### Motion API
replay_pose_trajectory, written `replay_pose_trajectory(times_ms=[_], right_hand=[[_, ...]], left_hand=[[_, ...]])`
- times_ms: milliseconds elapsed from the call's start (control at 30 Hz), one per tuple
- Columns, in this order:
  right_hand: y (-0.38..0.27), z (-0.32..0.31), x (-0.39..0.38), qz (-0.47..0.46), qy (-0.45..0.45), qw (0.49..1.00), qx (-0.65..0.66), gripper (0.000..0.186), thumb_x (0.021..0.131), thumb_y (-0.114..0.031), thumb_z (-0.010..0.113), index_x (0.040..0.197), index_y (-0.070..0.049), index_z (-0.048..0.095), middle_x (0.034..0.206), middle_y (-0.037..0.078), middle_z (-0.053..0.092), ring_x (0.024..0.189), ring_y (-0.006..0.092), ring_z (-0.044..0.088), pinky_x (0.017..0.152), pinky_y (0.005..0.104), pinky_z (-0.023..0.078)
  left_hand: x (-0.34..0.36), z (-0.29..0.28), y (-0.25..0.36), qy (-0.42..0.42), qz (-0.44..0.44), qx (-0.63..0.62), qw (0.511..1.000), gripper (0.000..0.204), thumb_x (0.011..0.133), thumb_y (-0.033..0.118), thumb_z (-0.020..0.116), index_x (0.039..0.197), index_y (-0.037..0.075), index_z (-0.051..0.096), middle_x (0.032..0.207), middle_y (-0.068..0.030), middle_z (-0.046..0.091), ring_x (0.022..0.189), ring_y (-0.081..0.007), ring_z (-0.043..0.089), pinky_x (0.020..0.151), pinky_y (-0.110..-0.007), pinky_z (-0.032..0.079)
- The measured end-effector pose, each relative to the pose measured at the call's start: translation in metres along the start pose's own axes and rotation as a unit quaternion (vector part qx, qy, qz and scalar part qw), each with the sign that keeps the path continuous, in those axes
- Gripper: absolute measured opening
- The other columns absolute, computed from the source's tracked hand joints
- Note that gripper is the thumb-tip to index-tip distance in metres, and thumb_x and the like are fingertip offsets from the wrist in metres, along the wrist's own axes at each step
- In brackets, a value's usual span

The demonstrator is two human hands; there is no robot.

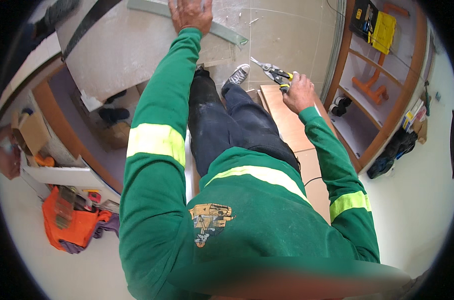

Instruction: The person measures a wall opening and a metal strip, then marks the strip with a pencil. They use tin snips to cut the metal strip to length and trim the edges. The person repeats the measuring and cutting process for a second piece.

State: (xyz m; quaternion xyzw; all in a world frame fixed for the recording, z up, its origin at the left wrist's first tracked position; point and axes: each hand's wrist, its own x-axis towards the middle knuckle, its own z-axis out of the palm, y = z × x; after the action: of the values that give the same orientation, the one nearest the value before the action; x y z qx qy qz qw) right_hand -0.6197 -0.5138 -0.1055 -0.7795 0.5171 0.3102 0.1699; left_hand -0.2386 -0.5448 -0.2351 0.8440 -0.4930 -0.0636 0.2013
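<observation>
Left hand (192,16): lay over the grey strip (224,33); its grip I could not tell.
Right hand (300,93): was closed around the snips (274,74), near the shoe (239,74).

Pale grey-green on the strip (225,33), top centre; silver, black and yellow on the snips (274,74), upper centre; green with fluorescent-yellow bands on both sleeves (159,107), mid-left and mid-right.
</observation>
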Motion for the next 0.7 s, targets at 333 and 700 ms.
replay_pose_trajectory(times_ms=[333, 700], right_hand=[[0.018, 0.015, -0.010, 0.017, -0.536, 0.569, 0.623, 0.046, 0.099, -0.032, 0.069, 0.135, -0.005, 0.064, 0.107, 0.013, 0.076, 0.096, 0.0274, 0.077, 0.085, 0.0424, 0.063], [-0.020, 0.034, 0.014, -0.024, -0.551, 0.471, 0.688, 0.047, 0.101, -0.033, 0.064, 0.137, -0.004, 0.061, 0.115, 0.016, 0.074, 0.106, 0.0293, 0.075, 0.094, 0.0461, 0.061]], left_hand=[[0.001, 0.007, -0.010, 0.027, 0.054, -0.025, 0.998, 0.055, 0.104, 0.052, 0.058, 0.152, 0.025, 0.062, 0.160, -0.0053, 0.050, 0.158, -0.0268, 0.035, 0.132, -0.060, 0.014], [0.002, 0.006, -0.010, 0.026, 0.068, -0.011, 0.997, 0.054, 0.103, 0.048, 0.060, 0.151, 0.024, 0.063, 0.158, -0.0058, 0.051, 0.157, -0.0303, 0.037, 0.130, -0.059, 0.017]])
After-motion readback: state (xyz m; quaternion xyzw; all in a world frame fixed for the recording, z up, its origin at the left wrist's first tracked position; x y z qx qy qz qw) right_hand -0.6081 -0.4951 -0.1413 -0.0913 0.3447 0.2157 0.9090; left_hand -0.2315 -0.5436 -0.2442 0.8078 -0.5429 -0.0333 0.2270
